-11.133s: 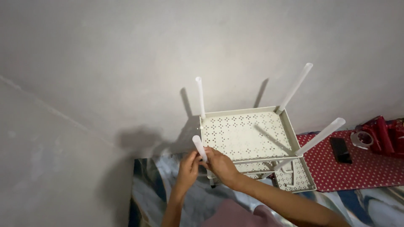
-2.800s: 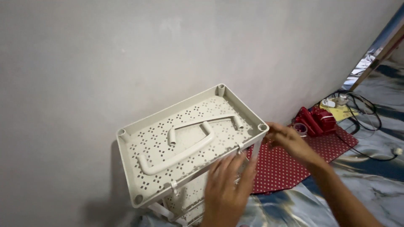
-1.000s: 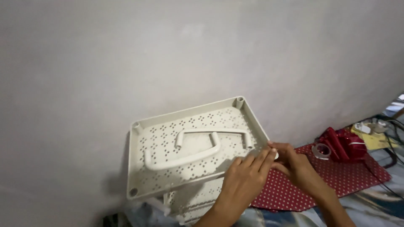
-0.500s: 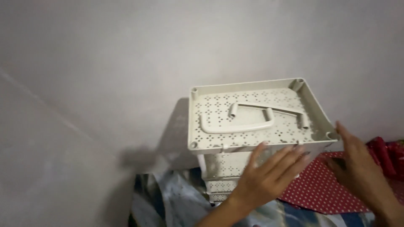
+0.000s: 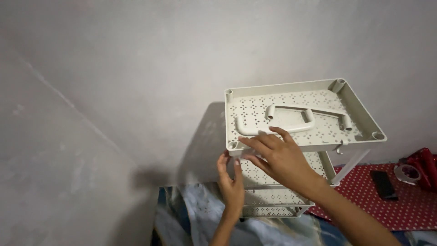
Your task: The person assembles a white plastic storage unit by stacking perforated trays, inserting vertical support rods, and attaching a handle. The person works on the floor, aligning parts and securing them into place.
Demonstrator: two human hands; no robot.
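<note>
A cream plastic rack (image 5: 273, 200) of perforated trays on white posts stands against the wall. Its top tray (image 5: 355, 109) holds two loose curved handle pieces (image 5: 291, 119). My left hand (image 5: 231, 184) is wrapped around the front left post just under the top tray. My right hand (image 5: 278, 156) lies over the tray's front rim near the front left corner, fingers pressing on the edge. The lower trays are partly hidden behind my hands and forearm.
A grey wall (image 5: 136, 68) rises right behind the rack. To the right lies a red dotted cloth (image 5: 405, 209) with a black phone (image 5: 383, 184), a tape roll (image 5: 408, 172) and a red object (image 5: 425, 163). A blue patterned sheet (image 5: 191, 218) covers the floor below.
Half a second ago both hands hovered with spread fingers in front of the rack. Now the left hand grips the front left post and the right hand rests on the top tray's rim.
</note>
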